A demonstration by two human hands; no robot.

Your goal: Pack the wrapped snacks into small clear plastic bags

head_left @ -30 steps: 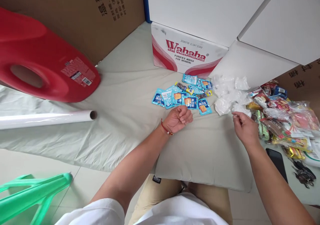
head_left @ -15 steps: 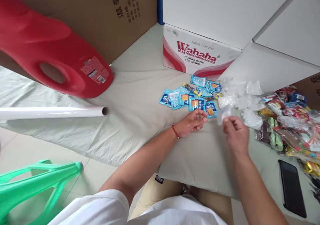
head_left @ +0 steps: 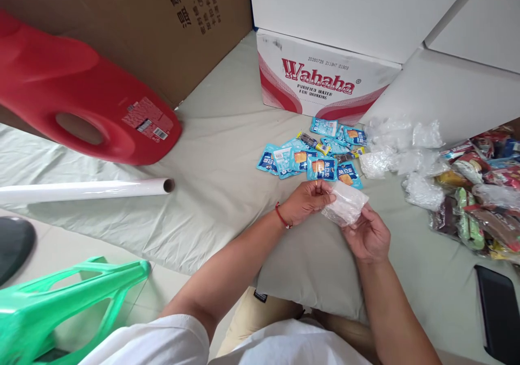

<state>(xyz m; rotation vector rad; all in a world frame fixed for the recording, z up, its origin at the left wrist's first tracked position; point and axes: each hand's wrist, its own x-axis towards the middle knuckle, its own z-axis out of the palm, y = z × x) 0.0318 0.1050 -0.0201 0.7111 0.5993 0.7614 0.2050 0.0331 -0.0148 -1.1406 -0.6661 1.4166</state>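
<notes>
At the left end of the cloth-covered worktop (head_left: 215,143), a red jug (head_left: 122,97) sits behind a white roll (head_left: 81,189). Rightward, blue snack packets (head_left: 322,168) lie toward the back edge, and before them, nearer the front edge, the left hand (head_left: 305,202) pinches one side of a clear plastic bag (head_left: 345,201) while the right hand (head_left: 369,236) grasps its other side. Farther right come crumpled clear bags (head_left: 424,189), piled wrapped snacks (head_left: 472,221) and, close to the front edge, a black phone (head_left: 499,313).

red jug (head_left: 109,97) | white roll (head_left: 85,189) | green stool (head_left: 73,292) | black phone (head_left: 499,311)
</notes>
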